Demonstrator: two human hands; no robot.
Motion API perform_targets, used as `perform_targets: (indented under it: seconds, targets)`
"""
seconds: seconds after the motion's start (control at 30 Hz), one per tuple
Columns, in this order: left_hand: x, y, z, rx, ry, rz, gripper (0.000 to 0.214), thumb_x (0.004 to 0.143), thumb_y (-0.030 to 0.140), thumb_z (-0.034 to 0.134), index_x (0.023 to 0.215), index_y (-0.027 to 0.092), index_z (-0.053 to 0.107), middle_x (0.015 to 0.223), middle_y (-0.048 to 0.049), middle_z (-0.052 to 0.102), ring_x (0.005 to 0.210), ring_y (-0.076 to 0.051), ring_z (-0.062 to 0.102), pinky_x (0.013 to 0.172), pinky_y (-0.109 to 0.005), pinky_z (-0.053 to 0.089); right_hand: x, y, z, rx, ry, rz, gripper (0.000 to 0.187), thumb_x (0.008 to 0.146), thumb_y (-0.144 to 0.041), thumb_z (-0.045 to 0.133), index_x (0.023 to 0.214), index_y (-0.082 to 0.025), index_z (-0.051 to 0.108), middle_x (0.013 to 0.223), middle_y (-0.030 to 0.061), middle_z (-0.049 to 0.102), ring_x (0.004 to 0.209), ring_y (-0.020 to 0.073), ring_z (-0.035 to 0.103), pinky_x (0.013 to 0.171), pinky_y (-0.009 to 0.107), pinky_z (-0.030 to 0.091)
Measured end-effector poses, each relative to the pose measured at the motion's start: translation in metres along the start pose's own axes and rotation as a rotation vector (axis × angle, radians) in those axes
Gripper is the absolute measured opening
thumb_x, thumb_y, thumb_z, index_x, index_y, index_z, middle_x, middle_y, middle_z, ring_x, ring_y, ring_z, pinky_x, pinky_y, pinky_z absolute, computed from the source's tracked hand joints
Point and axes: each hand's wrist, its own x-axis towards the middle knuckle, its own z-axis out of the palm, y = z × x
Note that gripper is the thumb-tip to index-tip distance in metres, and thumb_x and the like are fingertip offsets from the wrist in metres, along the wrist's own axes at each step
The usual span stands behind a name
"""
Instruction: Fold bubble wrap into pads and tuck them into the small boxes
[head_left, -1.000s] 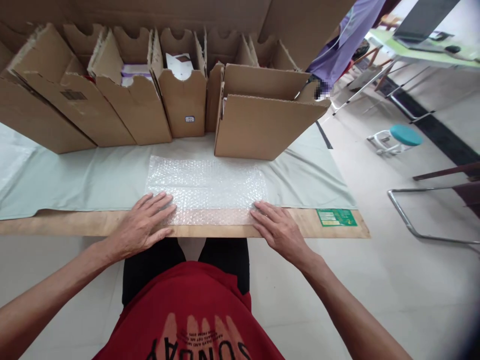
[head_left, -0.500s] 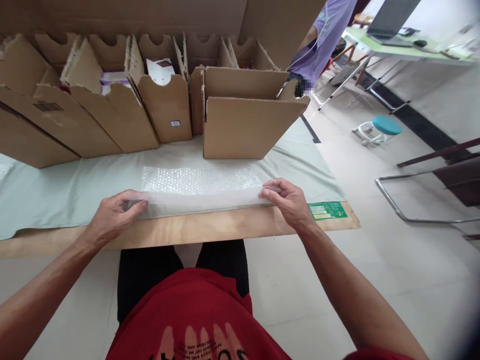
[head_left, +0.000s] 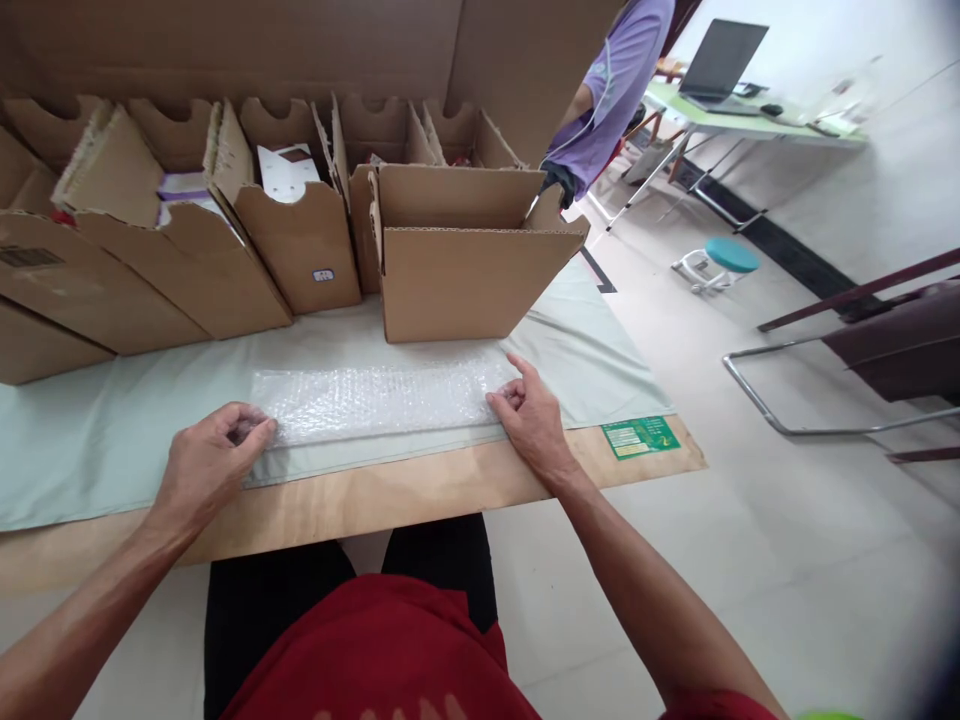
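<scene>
A folded strip of clear bubble wrap (head_left: 382,400) lies lengthwise on the pale green cloth near the table's front edge. My left hand (head_left: 217,440) pinches its left end between thumb and curled fingers. At the opposite end, my right hand (head_left: 529,415) grips the corner with thumb and bent fingers, while its index finger points away from me. Just behind the strip stands an open-topped cardboard box (head_left: 465,285).
Several cardboard bins (head_left: 289,240) stand along the back; one holds white pieces (head_left: 287,173). A green label (head_left: 641,437) is stuck to the wooden table edge (head_left: 360,505). A person in a purple shirt (head_left: 637,70) is behind the bins. A teal stool (head_left: 731,255) stands on the floor at right.
The bubble wrap's near edge, a smooth raised band before, now lies folded flat over the strip. My right index finger has straightened. The whole view has shifted slightly.
</scene>
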Motion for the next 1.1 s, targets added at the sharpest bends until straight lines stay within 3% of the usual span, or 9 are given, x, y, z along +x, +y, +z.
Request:
perform_targets:
  seconds: [0.1, 0.2, 0.3, 0.43, 0.53, 0.63, 0.77, 0.93, 1.1]
  targets:
    - [0.001, 0.004, 0.005, 0.184, 0.038, 0.059, 0.035, 0.084, 0.05, 0.054, 0.095, 0.022, 0.07, 0.081, -0.0057, 0.071, 0.083, -0.029, 0.068, 0.078, -0.039, 0.053, 0.0, -0.003, -0.001, -0.195, -0.023, -0.013, 0.067, 0.088, -0.032, 0.061, 0.151, -0.016, 0.048, 0.093, 0.0037, 0.073, 0.077, 0.0233, 0.068, 0.076, 0.037, 0.052]
    - [0.002, 0.003, 0.006, 0.316, 0.084, 0.11, 0.051, 0.09, 0.049, 0.05, 0.125, 0.015, 0.065, 0.106, -0.0135, 0.073, 0.102, -0.034, 0.069, 0.088, -0.045, 0.054, 0.0, -0.007, -0.006, -0.376, -0.027, -0.037, 0.061, 0.089, -0.035, 0.062, 0.146, -0.014, 0.053, 0.11, 0.0102, 0.073, 0.091, 0.0283, 0.07, 0.077, 0.039, 0.053]
    - [0.005, 0.006, 0.001, 0.38, 0.057, 0.047, 0.065, 0.092, 0.053, 0.052, 0.144, 0.014, 0.053, 0.123, -0.0176, 0.07, 0.113, -0.038, 0.067, 0.088, -0.046, 0.054, 0.007, -0.014, -0.01, -0.488, -0.089, -0.004, 0.059, 0.09, -0.039, 0.065, 0.142, -0.014, 0.057, 0.121, 0.0138, 0.071, 0.099, 0.0316, 0.069, 0.078, 0.041, 0.052]
    - [0.013, 0.015, -0.007, 0.413, -0.137, -0.075, 0.061, 0.093, 0.048, 0.053, 0.145, 0.015, 0.054, 0.114, -0.0144, 0.075, 0.111, -0.039, 0.069, 0.084, -0.043, 0.052, 0.025, -0.028, -0.011, -0.495, -0.253, 0.103, 0.053, 0.088, -0.03, 0.065, 0.138, -0.012, 0.061, 0.1, 0.0104, 0.073, 0.092, 0.0292, 0.068, 0.076, 0.037, 0.049]
    - [0.019, 0.015, -0.012, 0.407, -0.197, -0.047, 0.054, 0.092, 0.042, 0.052, 0.14, 0.018, 0.059, 0.106, -0.0111, 0.077, 0.103, -0.035, 0.071, 0.082, -0.04, 0.051, 0.022, -0.037, -0.017, -0.306, -0.362, 0.135, 0.055, 0.083, -0.024, 0.064, 0.136, -0.009, 0.061, 0.077, 0.0018, 0.064, 0.074, 0.0221, 0.063, 0.07, 0.032, 0.047]
    - [0.028, 0.011, -0.017, 0.422, -0.135, 0.089, 0.051, 0.092, 0.032, 0.05, 0.14, 0.02, 0.059, 0.1, -0.0088, 0.077, 0.099, -0.032, 0.071, 0.083, -0.039, 0.051, -0.012, -0.042, -0.028, -0.033, -0.408, 0.101, 0.07, 0.084, -0.03, 0.063, 0.15, -0.011, 0.049, 0.069, -0.0047, 0.054, 0.062, 0.0177, 0.055, 0.064, 0.03, 0.048]
    - [0.052, 0.018, -0.012, 0.48, 0.049, 0.386, 0.047, 0.09, 0.023, 0.049, 0.134, 0.016, 0.064, 0.104, -0.0151, 0.077, 0.104, -0.036, 0.069, 0.088, -0.046, 0.05, -0.093, -0.051, -0.028, 0.212, -0.414, 0.102, 0.077, 0.087, -0.038, 0.067, 0.158, -0.019, 0.042, 0.079, 0.0003, 0.064, 0.059, 0.0179, 0.054, 0.06, 0.033, 0.052]
    - [0.096, 0.06, 0.02, 0.437, 0.069, 0.578, 0.033, 0.088, 0.016, 0.051, 0.115, 0.019, 0.071, 0.105, -0.0151, 0.075, 0.109, -0.034, 0.065, 0.095, -0.047, 0.047, -0.181, -0.068, 0.018, 0.481, -0.332, 0.193, 0.072, 0.094, -0.038, 0.064, 0.161, -0.027, 0.04, 0.095, 0.0035, 0.07, 0.069, 0.0184, 0.061, 0.065, 0.031, 0.056]
    - [0.105, 0.086, 0.037, 0.39, 0.106, 0.63, 0.038, 0.09, 0.013, 0.05, 0.124, 0.011, 0.067, 0.116, -0.0227, 0.069, 0.114, -0.038, 0.061, 0.096, -0.053, 0.046, -0.198, -0.083, 0.059, 0.553, -0.414, 0.228, 0.057, 0.096, -0.036, 0.062, 0.152, -0.026, 0.056, 0.073, -0.0035, 0.06, 0.055, 0.0132, 0.047, 0.055, 0.027, 0.047]
